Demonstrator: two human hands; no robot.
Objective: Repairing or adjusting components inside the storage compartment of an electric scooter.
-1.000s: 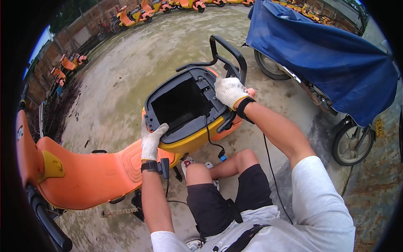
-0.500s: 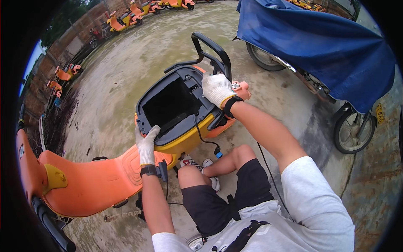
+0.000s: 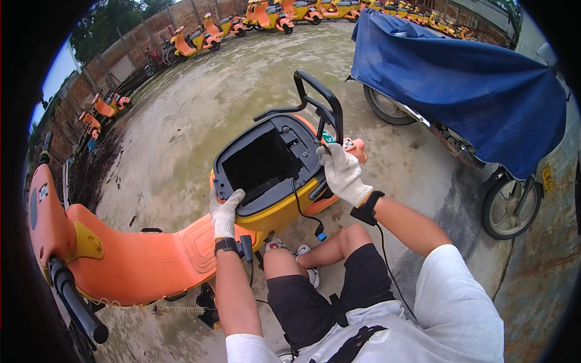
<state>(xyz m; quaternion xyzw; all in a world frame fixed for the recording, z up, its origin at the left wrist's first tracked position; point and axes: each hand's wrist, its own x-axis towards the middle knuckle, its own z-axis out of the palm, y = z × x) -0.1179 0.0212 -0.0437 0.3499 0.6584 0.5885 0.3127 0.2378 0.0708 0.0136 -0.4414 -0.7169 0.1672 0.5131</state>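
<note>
An orange and yellow scooter stands before me with its seat compartment uncovered, a dark rectangular well inside a grey rim. My left hand, in a white knit glove, grips the rim's front corner, thumb on top and fingers down the outer side. At the rear right of the rim, beside the foot of the black tubular rack, is my gloved right hand. Its fingers are pinched together around something small and dark that I cannot make out. A black cable with a blue-tipped plug hangs over the yellow side, below my right hand.
To the right stands a motorbike under a blue cover, its front wheel uncovered. Similar scooters line the brick wall at the back. The handlebar grip juts out at lower left. My knees are close to the scooter's side.
My right hand has drawn back from lying across the rim, its fingers now pinched near the rack's foot. The left hand stays on the rim. The whole view has shifted, showing more background.
</note>
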